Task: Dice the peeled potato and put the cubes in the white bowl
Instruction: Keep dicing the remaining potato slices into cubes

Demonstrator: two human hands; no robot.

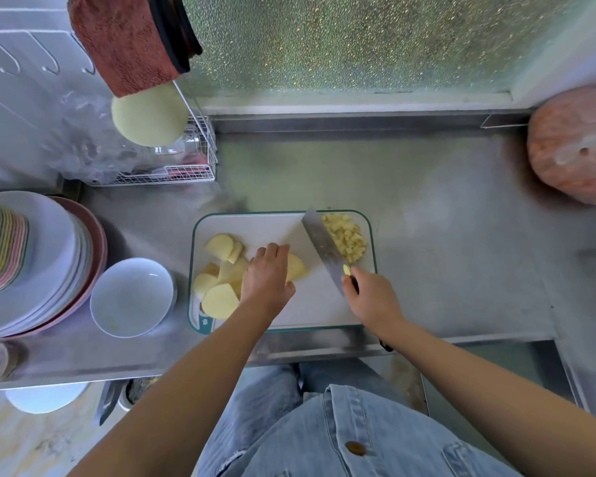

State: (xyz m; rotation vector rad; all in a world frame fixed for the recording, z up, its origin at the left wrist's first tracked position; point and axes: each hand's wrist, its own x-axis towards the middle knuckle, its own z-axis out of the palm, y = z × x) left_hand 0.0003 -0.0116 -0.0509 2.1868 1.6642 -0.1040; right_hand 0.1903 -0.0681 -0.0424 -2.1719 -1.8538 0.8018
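A white cutting board point(310, 304) with a green rim lies on the steel counter. Pale yellow potato slices point(219, 299) are spread over its left half. My left hand point(267, 278) rests on a stack of slices point(296, 266) near the middle, fingers curled over them. My right hand point(372, 297) grips the handle of a cleaver point(324, 246), whose blade lies angled toward the far right. A pile of small potato cubes point(346, 241) sits beside the blade in the far right corner. The white bowl point(133, 297) stands left of the board, holding no cubes.
A stack of plates point(38, 266) sits at the left, behind the bowl. A wire rack point(186, 166) with a plastic bag and hanging cloths point(128, 43) is at the back left. An orange bagged item point(575, 146) lies at the far right.
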